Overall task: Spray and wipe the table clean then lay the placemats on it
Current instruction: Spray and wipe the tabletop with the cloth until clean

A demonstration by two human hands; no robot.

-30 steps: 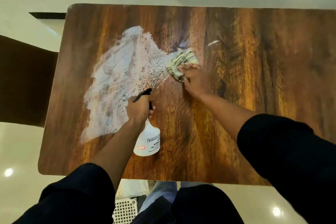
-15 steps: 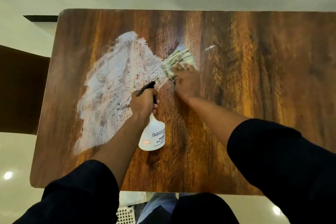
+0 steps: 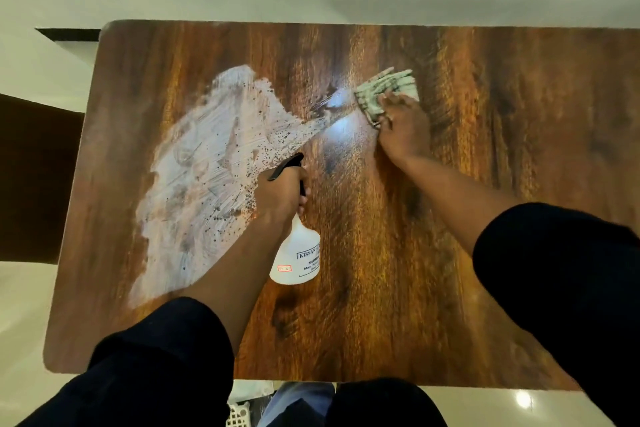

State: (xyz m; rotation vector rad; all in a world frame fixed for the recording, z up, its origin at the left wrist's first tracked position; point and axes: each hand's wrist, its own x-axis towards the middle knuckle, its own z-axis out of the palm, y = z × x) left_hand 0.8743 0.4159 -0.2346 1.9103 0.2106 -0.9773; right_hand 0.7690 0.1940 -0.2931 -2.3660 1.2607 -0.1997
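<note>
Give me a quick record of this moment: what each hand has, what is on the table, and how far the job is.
left hand: grips the spray bottle by its neck
right hand: presses a cloth on the table
mess: white smear with dark specks on the table's left half
placemats: none on the table
stage: wiping under way, smear not yet cleared

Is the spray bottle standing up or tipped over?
Tipped. The left hand holds the bottle slanted, nozzle pointing away, its base toward the person.
</note>
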